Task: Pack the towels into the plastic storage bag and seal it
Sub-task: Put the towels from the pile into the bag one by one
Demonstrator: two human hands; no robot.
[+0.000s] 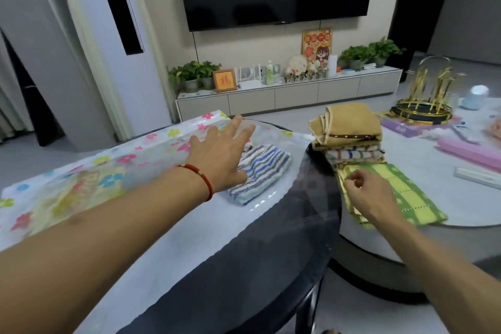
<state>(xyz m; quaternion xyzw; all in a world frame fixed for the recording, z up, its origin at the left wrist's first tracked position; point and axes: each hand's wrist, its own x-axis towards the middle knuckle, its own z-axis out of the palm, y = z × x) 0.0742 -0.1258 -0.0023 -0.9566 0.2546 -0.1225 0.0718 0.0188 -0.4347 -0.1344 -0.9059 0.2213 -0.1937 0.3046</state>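
Two hands (217,154) (371,195) over towels (349,141)

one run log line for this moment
left hand: open, on blue striped towel in flower-print plastic bag | right hand: pinching green-yellow towel | bag unsealed

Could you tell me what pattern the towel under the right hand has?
Green and yellow checks on the towel, seen in the head view.

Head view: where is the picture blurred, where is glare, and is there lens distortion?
Head view: the plastic storage bag and the yellow towel inside it look smeared; glare streaks show on the plastic near the striped towel; wide-angle bending curves the wall edges; the left hand is fairly sharp.
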